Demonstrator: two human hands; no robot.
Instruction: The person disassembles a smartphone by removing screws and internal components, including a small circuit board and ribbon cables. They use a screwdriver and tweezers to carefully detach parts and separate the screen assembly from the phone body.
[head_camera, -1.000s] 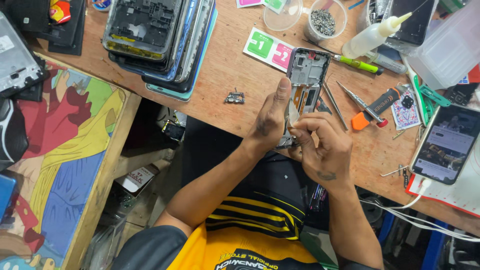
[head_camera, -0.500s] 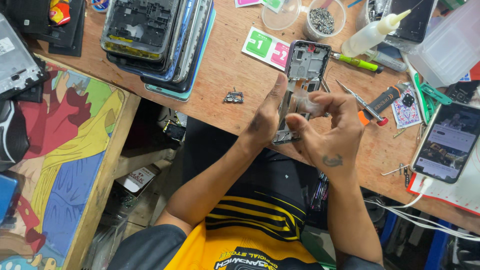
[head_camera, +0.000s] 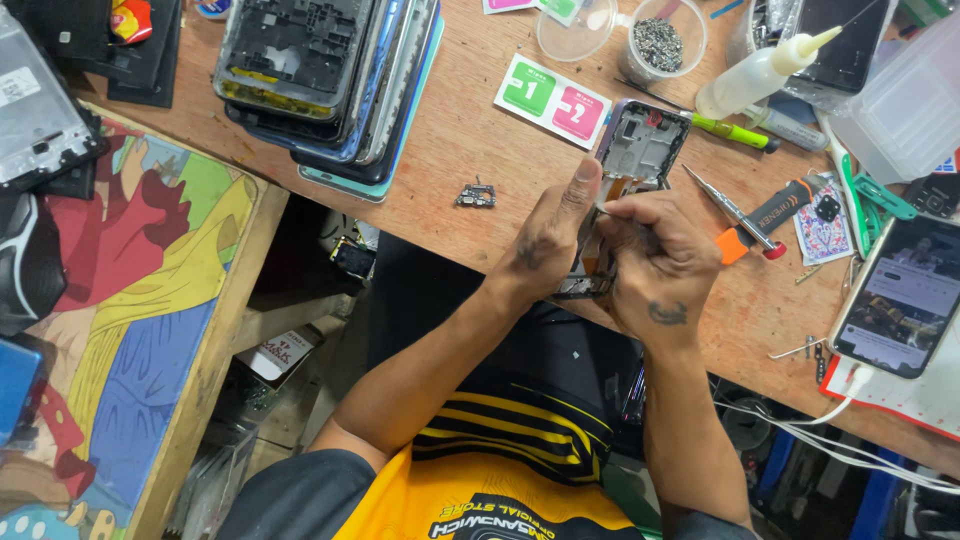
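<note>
- Both hands now sit lower on the opened phone frame (head_camera: 640, 150) than before.
- Left hand (head_camera: 548, 240) grips the frame's lower edge, thumb extended.
- Right hand (head_camera: 655, 255) pinches a thin tool against it.
- Frame lies on the wooden bench (head_camera: 450, 130); an orange-handled screwdriver (head_camera: 765, 215) lies just beside.

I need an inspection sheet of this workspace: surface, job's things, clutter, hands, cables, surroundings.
Surface: wooden bench, worn, crowded.
Job's things: opened phone frame, its lower end hidden between the hands; any tool in the right hand cannot be made out.
Clutter: stack of phone frames, small loose part, two-colour wipe packet, cup of screws, squeeze bottle, orange-handled screwdriver, lit phone.
Hands: left hand steadies the frame; right hand in a closed grip at it.
Cables: white cable plugged into the lit phone.
Surroundings: colourful painted board beside the bench.
</note>
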